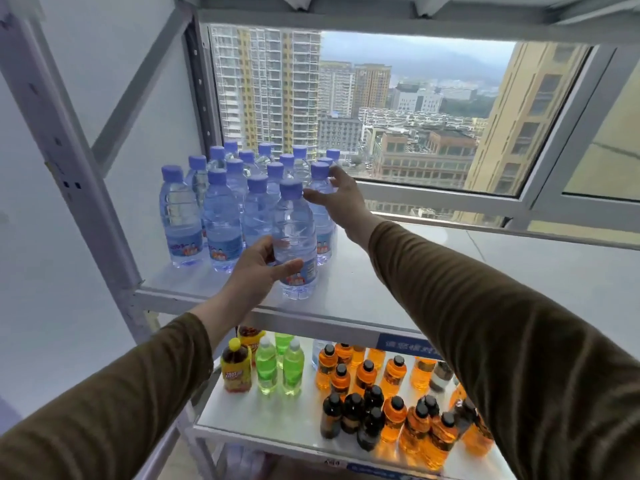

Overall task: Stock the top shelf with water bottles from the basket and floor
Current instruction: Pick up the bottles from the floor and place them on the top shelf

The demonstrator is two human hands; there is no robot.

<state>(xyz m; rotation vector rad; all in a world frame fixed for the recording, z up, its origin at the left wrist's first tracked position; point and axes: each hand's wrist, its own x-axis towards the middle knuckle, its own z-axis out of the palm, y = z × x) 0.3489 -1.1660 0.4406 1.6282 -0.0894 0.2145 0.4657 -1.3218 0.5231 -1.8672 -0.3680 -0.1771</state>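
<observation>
Several clear water bottles with purple caps point(221, 209) stand in rows at the left end of the grey top shelf point(433, 271). My left hand point(258, 271) grips the front water bottle point(294, 237) near its base; the bottle stands upright on the shelf close to the front edge. My right hand point(337, 197) reaches behind it with fingers spread, touching the neck of another water bottle point(320, 199) in the row behind. The basket and the floor are out of view.
The lower shelf point(294, 420) carries yellow, green, orange and dark drink bottles point(391, 386). A grey upright post point(79, 188) stands left of the water bottles. A window point(398, 109) lies behind the shelf. The right half of the top shelf is bare.
</observation>
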